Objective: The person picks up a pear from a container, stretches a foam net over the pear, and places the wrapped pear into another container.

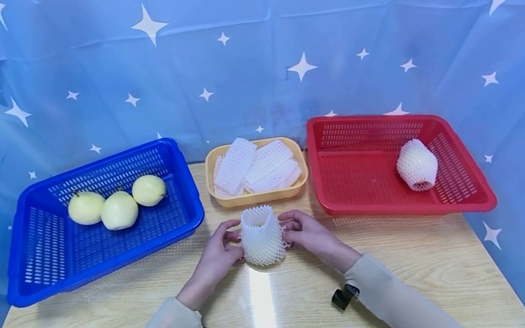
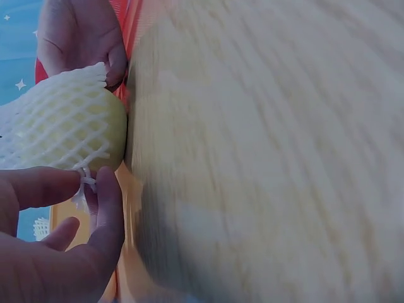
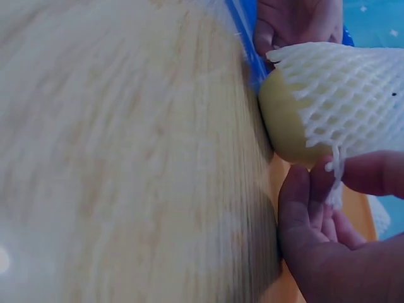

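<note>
Wood-grain table [image 1: 446,278] bearing 4 things
Blue basket [image 1: 109,251] at left, red basket [image 1: 359,176] at right, yellow tray [image 1: 262,196] between them, and 1 net-sleeved fruit [image 1: 262,241] standing just in front of the tray.

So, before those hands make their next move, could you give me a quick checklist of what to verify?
1. Left hand has hold of the foam net: ok, pinching its lower edge.
2. Right hand has hold too: ok, pinching the opposite side of that edge.
3. Pale fruit fully covered: not ok, its lower part is bare in both wrist views.
4. Net free of tears all round: cannot tell, no view shows every side.
5. Space in the red basket: ok, one wrapped fruit lies toward its right end, with bare floor beside it.
</note>
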Demonstrator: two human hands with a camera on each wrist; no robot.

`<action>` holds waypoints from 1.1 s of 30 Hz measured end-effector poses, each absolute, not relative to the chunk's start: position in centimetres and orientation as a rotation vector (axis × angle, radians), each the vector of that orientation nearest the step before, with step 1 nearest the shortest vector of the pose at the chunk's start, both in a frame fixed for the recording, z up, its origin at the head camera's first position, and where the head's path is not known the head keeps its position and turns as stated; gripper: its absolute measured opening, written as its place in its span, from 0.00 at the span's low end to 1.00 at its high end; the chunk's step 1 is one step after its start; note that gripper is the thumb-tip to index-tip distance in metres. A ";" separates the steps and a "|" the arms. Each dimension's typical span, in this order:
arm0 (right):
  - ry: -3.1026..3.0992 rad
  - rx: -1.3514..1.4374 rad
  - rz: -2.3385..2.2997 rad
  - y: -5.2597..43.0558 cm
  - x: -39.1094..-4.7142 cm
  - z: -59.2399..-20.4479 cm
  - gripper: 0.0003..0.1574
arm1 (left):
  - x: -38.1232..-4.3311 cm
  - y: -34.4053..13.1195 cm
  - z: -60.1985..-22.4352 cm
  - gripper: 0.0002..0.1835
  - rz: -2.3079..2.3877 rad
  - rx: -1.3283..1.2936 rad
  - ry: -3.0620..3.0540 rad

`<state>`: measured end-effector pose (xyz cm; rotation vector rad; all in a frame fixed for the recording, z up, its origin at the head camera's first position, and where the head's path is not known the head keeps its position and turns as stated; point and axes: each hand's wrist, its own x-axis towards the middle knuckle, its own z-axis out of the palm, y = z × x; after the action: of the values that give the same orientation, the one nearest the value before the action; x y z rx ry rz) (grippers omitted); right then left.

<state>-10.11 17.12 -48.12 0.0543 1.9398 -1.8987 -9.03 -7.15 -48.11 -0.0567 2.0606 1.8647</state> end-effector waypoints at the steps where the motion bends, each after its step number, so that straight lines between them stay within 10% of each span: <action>1: 1.948 0.052 -1.891 17.1 -10.1 -48.1 0.30 | -9.1 -7.1 -48.1 0.36 1.856 -0.046 2.075; 33: 2.434 -0.256 -1.355 18.0 -10.1 -46.1 0.28 | -8.8 -7.8 -47.2 0.37 1.206 0.379 2.649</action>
<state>-10.09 17.99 -46.14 -0.2556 2.4343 -1.3547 -8.84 -7.79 -47.16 0.3792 2.6487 1.2056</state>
